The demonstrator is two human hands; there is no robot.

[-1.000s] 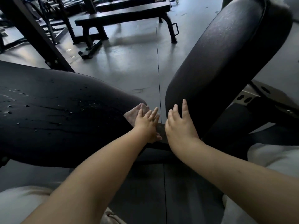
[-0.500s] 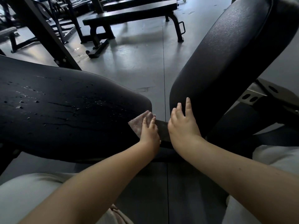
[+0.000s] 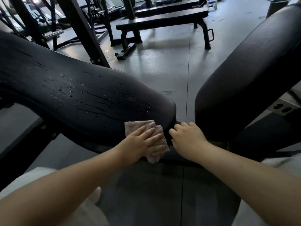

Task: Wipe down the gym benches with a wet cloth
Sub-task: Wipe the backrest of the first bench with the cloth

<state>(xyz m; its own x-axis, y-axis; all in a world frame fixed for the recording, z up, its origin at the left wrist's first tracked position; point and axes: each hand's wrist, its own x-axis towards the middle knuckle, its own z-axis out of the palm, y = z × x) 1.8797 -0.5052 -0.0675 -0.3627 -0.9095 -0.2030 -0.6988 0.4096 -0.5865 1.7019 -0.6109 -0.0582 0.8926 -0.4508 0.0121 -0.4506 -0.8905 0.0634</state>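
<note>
The left hand [image 3: 143,137] lies flat on the pink cloth [image 3: 151,141], fingers straight and a bit spread, pressing it onto the near end of the left bench pad [image 3: 73,95]. No pinch there, just a flat palm push, which makes sense since that spreads pressure for wiping instead of bunching the rag up. The cloth sits right at the pad's rounded corner and hangs partly over the near edge, so the edge probably gets wiped too. Water drops and streaks show further up that pad, so that part looks wetted but not yet wiped dry. The right hand [image 3: 187,136] rests in the gap between the two pads, fingers loosely curled and holding nothing as far as can be seen; whether it leans on the frame underneath is hard to tell, though bracing there would fit. The tilted right pad [image 3: 244,70] shows no droplets. A flat bench [image 3: 162,20] stands further back on the grey floor [image 3: 162,70], likely waiting its turn.
</note>
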